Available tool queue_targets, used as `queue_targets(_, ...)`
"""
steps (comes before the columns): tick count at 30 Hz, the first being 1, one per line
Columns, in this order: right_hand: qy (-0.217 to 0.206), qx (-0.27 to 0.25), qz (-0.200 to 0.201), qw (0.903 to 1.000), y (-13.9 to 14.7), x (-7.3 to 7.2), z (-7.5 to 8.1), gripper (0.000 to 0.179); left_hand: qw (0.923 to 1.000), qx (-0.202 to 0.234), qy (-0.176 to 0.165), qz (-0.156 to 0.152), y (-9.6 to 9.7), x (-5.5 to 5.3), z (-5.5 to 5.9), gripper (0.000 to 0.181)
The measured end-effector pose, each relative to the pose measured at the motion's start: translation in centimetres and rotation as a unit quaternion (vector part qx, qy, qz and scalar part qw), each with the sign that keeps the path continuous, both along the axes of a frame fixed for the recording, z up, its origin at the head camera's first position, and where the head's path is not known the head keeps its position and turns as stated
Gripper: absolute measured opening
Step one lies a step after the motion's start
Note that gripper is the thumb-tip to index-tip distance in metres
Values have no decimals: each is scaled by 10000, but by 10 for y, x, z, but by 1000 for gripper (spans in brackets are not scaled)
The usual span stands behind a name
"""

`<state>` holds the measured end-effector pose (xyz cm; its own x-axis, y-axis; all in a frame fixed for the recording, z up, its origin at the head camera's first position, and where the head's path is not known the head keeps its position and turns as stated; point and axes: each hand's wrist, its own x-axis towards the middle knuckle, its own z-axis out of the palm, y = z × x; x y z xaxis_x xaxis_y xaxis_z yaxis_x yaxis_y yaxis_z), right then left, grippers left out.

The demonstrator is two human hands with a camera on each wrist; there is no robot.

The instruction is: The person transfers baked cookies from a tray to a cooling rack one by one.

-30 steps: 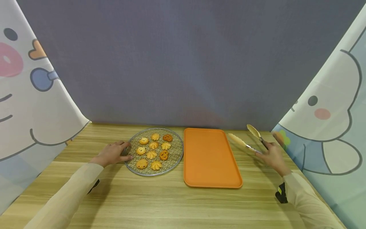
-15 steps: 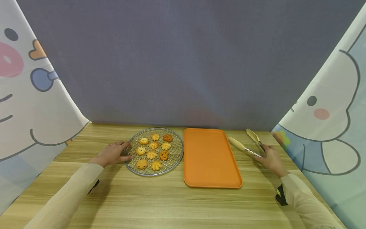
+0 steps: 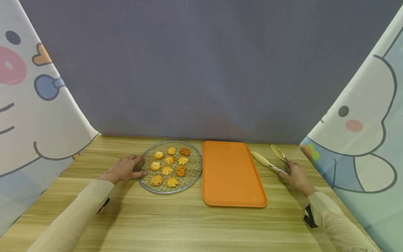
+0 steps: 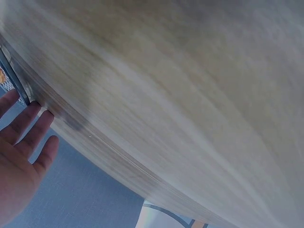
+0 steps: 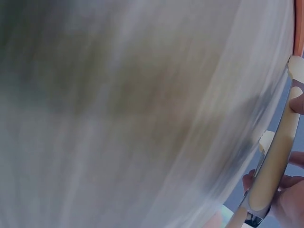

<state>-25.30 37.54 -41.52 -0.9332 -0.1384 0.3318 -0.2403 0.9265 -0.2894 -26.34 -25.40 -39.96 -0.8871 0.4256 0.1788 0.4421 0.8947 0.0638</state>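
In the head view, a round metal tray (image 3: 192,180) with a bumpy surface holds several cookies (image 3: 167,170), some piped and some pretzel-shaped. My left hand (image 3: 124,169) rests at the tray's left edge. The left wrist view shows the left hand (image 4: 21,152) with fingers spread, their tips by the tray's rim (image 4: 12,71). Out to the right, my right hand (image 3: 297,177) holds a pair of tongs (image 3: 261,159) low over the table, cream tips spread apart and pointing away from me. In the right wrist view, fingers and thumb (image 5: 298,103) grip the tongs' arms (image 5: 273,166).
An orange rectangular tray (image 3: 233,175) lies between the round tray and the tongs. The wooden table (image 3: 176,224) ends at a grey-blue backdrop (image 3: 201,70). Cartoon-printed curtains (image 3: 365,140) hang at both sides.
My right hand has come down slightly with the tongs, whose tips have drawn a little closer together. The left hand and the trays have stayed in place.
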Motion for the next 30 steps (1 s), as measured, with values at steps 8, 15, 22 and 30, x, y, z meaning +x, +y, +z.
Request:
queue_targets(8, 153, 214, 160, 9995, 0, 1, -4, 48, 10000, 3, -89, 12, 1, 1, 2, 62)
queue_targets(15, -45, 255, 185, 9995, 0, 2, -5, 54, 9998, 3, -185, 10, 3, 2, 6, 59)
queue_targets(22, -111, 294, 252, 9992, 0, 4, -4, 54, 9996, 32, -284, 17, 3, 3, 9, 59)
queue_targets(30, -385, 369, 254, 9983, -1, 5, 0, 57, 9992, 141, -373, -72, 1, 4, 12, 60)
